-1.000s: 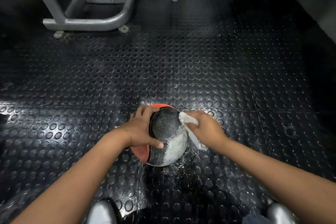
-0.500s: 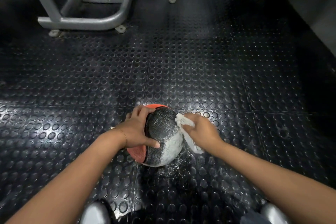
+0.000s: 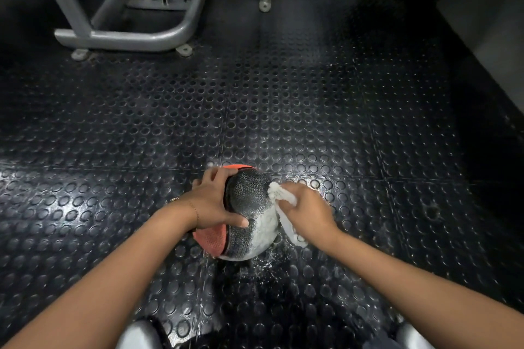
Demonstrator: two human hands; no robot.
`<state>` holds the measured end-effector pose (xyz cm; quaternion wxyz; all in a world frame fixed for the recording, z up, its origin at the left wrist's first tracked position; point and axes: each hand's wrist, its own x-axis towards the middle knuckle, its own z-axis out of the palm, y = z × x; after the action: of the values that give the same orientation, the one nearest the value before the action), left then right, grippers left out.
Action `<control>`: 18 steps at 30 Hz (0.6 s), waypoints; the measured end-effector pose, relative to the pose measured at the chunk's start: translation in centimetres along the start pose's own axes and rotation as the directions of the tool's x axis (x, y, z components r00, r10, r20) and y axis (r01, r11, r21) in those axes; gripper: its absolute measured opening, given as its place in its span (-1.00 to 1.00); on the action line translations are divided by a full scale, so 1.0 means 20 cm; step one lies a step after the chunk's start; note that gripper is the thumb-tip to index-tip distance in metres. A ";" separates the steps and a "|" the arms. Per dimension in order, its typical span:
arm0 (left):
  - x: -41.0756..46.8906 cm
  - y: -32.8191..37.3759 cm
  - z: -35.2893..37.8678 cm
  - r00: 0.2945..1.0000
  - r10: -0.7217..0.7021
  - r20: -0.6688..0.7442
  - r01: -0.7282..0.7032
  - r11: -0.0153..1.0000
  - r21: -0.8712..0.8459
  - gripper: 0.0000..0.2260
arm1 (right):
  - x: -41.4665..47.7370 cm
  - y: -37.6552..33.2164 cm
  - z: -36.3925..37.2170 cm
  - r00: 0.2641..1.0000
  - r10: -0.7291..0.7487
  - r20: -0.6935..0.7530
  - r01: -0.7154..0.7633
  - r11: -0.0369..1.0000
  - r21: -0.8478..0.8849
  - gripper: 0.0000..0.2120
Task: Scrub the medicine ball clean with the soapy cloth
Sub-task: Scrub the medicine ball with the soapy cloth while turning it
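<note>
Mid-scrub, I'd say: on the studded rubber floor (image 3: 283,108) sits the medicine ball (image 3: 249,198), suds on its lower right. The left hand (image 3: 212,204) is wrapped over its top-left to steady it, and the right hand (image 3: 309,212) is clamped on the cloth (image 3: 280,193) against its right side. Next move probably calls for rolling it so the dry orange panel meets the cloth. No brand or lettering readable anywhere.

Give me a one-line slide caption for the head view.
Left hand steadies the medicine ball on the studded floor; right hand presses a cloth to its foamy side.
</note>
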<state>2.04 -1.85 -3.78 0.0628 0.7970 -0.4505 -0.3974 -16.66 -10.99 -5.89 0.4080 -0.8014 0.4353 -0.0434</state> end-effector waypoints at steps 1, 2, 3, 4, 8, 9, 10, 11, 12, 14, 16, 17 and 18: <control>0.00 -0.01 0.00 1.000 -0.001 -0.001 0.001 1.000 -0.008 -0.07 | -0.01 -0.01 0.00 0.999 -0.035 0.014 0.035 0.999 -0.025 -0.73; 0.00 -0.01 0.00 1.000 -0.003 0.000 0.003 1.000 -0.013 -0.07 | -0.02 -0.01 0.00 0.999 -0.048 0.020 0.048 0.998 -0.035 -0.74; 0.00 -0.01 0.00 1.000 -0.002 0.000 0.002 1.000 -0.015 -0.07 | 0.00 0.01 0.00 0.999 -0.034 0.019 0.034 0.999 -0.031 -0.75; 0.00 0.00 0.00 1.000 -0.002 -0.003 0.002 1.000 -0.013 -0.07 | 0.02 0.03 0.00 1.000 -0.003 0.012 0.003 1.000 -0.022 -0.75; 0.02 0.03 -0.01 1.000 0.004 -0.013 -0.004 1.000 0.007 -0.07 | 0.06 0.06 0.00 0.996 0.084 -0.007 -0.084 0.996 -0.009 -0.74; 0.02 0.03 -0.01 1.000 0.003 -0.013 -0.003 1.000 -0.002 -0.08 | 0.05 0.05 0.00 0.998 0.056 -0.007 -0.056 0.998 -0.008 -0.73; 0.03 0.01 -0.02 1.000 0.002 -0.012 -0.002 1.000 -0.017 -0.08 | 0.03 0.04 0.00 1.000 0.011 -0.001 -0.011 1.000 -0.024 -0.72; 0.03 -0.01 -0.02 1.000 0.003 -0.009 -0.003 0.999 -0.033 -0.08 | 0.01 0.03 0.00 0.999 -0.035 0.014 0.036 0.998 -0.052 -0.71; 0.04 -0.02 -0.02 1.000 0.002 -0.002 -0.002 0.999 -0.049 -0.07 | 0.01 0.03 0.00 0.997 -0.070 0.029 0.072 0.994 -0.078 -0.71; 0.05 -0.03 -0.03 1.000 0.001 0.007 0.000 0.998 -0.070 -0.06 | 0.05 0.04 -0.01 0.997 -0.066 0.030 0.069 0.993 -0.098 -0.71; 0.06 -0.02 -0.05 1.000 0.004 0.011 -0.003 0.998 -0.070 -0.05 | 0.10 0.05 -0.02 1.000 -0.014 -0.002 0.014 0.997 -0.073 -0.74; 0.07 -0.01 -0.06 1.000 0.010 0.015 -0.009 0.998 -0.063 -0.05 | 0.11 0.05 -0.02 1.000 -0.012 -0.011 0.011 0.997 -0.072 -0.75; 0.08 0.00 -0.07 1.000 0.016 0.024 -0.015 0.998 -0.059 -0.06 | 0.11 0.05 -0.01 1.000 -0.029 -0.011 0.028 0.996 -0.082 -0.75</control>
<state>3.45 -3.54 -3.81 0.0836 0.7863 -0.4456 -0.4198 -16.08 -13.05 -7.10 0.3716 -0.8233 0.4275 -0.0361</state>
